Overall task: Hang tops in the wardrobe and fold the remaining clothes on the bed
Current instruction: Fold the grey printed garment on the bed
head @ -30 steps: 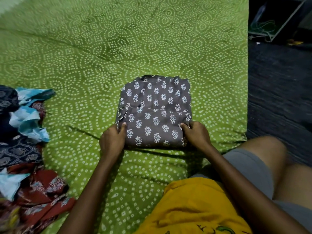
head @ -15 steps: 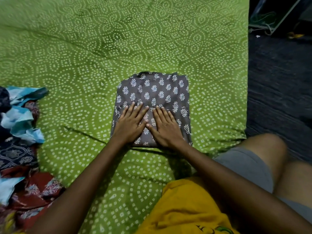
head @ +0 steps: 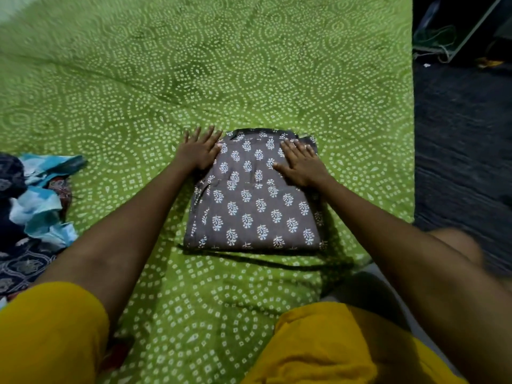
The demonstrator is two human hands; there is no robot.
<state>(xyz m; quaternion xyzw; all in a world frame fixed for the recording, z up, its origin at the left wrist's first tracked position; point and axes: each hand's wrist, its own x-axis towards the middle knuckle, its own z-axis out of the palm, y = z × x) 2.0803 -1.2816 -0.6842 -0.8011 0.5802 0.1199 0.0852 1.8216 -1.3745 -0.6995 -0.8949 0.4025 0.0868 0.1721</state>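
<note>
A grey garment (head: 249, 206) with a white leaf print lies folded into a neat square on the green patterned bed sheet (head: 194, 79). My left hand (head: 198, 152) lies flat with straight fingers at the square's far left corner, partly on the sheet. My right hand (head: 300, 163) presses flat on the far right part of the garment, fingers spread. Neither hand holds anything.
A heap of unfolded clothes (head: 30, 206), dark blue, light blue and red, lies at the bed's left side. The bed's right edge drops to a dark floor (head: 465, 148). A frame with cords (head: 454, 42) sits at the far right. My bare knee (head: 457, 245) rests by the bed edge.
Both hands have slid from the near middle of the folded garment out to its far corners, staying flat. Before that they were pinching its near edge.
</note>
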